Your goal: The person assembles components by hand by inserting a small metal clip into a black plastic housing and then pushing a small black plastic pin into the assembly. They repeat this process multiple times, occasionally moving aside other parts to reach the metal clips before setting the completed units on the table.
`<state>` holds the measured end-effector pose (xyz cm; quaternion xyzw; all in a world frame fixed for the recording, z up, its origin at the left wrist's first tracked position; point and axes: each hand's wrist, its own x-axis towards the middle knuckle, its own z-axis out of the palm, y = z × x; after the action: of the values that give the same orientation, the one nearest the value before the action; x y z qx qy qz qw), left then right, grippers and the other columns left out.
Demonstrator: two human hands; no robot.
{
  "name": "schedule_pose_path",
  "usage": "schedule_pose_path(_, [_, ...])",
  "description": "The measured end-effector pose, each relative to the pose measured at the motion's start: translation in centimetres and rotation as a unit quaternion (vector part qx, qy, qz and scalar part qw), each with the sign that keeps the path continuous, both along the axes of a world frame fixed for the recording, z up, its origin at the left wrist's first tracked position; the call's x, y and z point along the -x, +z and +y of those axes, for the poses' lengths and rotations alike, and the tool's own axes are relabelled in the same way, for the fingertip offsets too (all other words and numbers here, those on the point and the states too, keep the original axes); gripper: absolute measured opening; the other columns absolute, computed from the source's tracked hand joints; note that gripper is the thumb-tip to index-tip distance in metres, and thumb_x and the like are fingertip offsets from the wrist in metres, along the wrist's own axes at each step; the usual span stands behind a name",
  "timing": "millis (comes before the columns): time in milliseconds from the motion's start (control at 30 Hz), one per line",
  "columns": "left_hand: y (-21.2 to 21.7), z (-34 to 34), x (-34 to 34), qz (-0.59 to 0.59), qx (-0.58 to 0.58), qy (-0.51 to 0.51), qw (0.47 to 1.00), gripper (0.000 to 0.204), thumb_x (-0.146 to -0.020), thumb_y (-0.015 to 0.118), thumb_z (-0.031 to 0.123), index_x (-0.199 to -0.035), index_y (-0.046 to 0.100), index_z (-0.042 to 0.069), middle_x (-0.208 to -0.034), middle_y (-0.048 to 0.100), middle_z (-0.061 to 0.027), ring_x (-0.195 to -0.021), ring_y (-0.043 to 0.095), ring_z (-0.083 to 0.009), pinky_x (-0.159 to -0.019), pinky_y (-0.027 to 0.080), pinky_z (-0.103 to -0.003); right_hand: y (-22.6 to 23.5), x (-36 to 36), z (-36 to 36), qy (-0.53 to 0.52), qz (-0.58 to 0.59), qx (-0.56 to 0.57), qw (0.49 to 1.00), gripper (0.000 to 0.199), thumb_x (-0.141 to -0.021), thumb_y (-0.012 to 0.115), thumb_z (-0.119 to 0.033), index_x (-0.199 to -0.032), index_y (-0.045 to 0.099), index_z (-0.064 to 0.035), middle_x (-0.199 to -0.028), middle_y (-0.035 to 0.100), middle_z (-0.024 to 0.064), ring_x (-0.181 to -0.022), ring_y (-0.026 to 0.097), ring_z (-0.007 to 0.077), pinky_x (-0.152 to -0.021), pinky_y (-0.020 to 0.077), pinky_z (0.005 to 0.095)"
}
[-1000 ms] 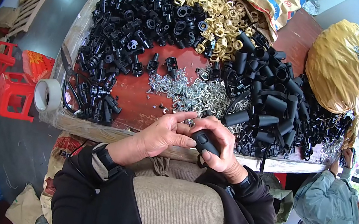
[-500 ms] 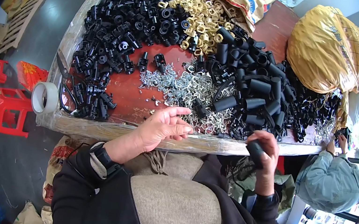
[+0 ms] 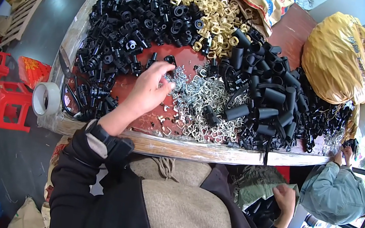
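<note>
My left hand [image 3: 149, 90] reaches over the table, thumb and forefinger apart, beside a small black plastic fitting [image 3: 170, 60]. Close to its fingertips lies a heap of small silvery screws [image 3: 179, 82], which runs into a pile of pale metal hooks or clips [image 3: 212, 95]. Low on the right, off the table's edge, my right hand [image 3: 285, 199] has its fingers curled in. Whether anything is inside them is hidden. Black parts [image 3: 265, 212] lie just below that hand, by an open green woven bag [image 3: 257, 184].
Black fittings [image 3: 119, 31], gold-coloured rings [image 3: 216, 13] and black tubes [image 3: 272, 95] are heaped across the red table [image 3: 124, 87]. Scissors [image 3: 66, 65] and a tape roll [image 3: 46, 99] lie at its left edge. A yellow sack [image 3: 339, 58] stands far right; a co-worker [image 3: 338, 191] sits below it.
My left hand has moved forward to the screws and black fitting. My right hand has dropped down and right to the bag; the black cylinder it held no longer shows.
</note>
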<state>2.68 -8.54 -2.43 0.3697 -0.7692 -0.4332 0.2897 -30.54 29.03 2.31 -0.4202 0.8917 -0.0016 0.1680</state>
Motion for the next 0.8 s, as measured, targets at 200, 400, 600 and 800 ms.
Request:
schedule_pose_path(200, [-1.2, -2.6, 1.5, -0.188, 0.293, -0.007, 0.937, 0.028, -0.064, 0.055, 0.0, -0.092, 0.052, 0.004, -0.091, 0.05, -0.0101, -0.079, 0.048, -0.0293, -0.07, 0.043, -0.034, 2.5, -5.9, -16.2, 0.241, -0.16, 0.2, 0.936, 0.006, -0.067, 0.056, -0.003, -0.069, 0.052, -0.0002, -0.063, 0.05, 0.0084, -0.057, 0.05, 0.0191, -0.05, 0.0392, 0.0292])
schedule_pose_path(400, [0.0, -3.3, 1.0, -0.309, 0.255, -0.013, 0.916, 0.028, -0.066, 0.056, 0.003, -0.094, 0.051, 0.004, -0.093, 0.051, -0.0098, -0.083, 0.048, -0.0284, -0.071, 0.042, -0.032, -0.8, -14.3, -26.2, 0.507, -0.16, 0.225, 0.816, 0.012, -0.065, 0.06, -0.009, -0.074, 0.053, -0.0053, -0.07, 0.048, 0.0064, -0.066, 0.048, 0.0236, -0.06, 0.0373, 0.0323])
schedule_pose_path(600, [2.2, -1.3, -2.2, -0.072, 0.139, -0.031, 0.987, 0.02, -0.074, 0.054, 0.007, -0.094, 0.051, 0.004, -0.088, 0.054, -0.0076, -0.084, 0.051, -0.0229, -0.068, 0.044, -0.027, -3.9, -19.1, -30.1, 0.524, -0.067, 0.262, 0.808, 0.013, -0.066, 0.056, -0.011, -0.078, 0.053, -0.0076, -0.066, 0.045, 0.006, -0.066, 0.05, 0.0227, -0.059, 0.0385, 0.0331])
schedule_pose_path(800, [2.2, 2.4, -5.0, 0.327, -0.48, 0.004, 0.814, 0.019, -0.082, 0.049, 0.013, -0.099, 0.048, 0.005, -0.086, 0.055, -0.004, -0.076, 0.054, -0.0151, -0.06, 0.045, -0.023, -5.8, -20.1, -30.8, 0.513, -0.027, 0.236, 0.825, 0.014, -0.067, 0.053, -0.011, -0.08, 0.054, -0.0078, -0.066, 0.045, 0.0066, -0.057, 0.051, 0.024, -0.053, 0.0412, 0.0346])
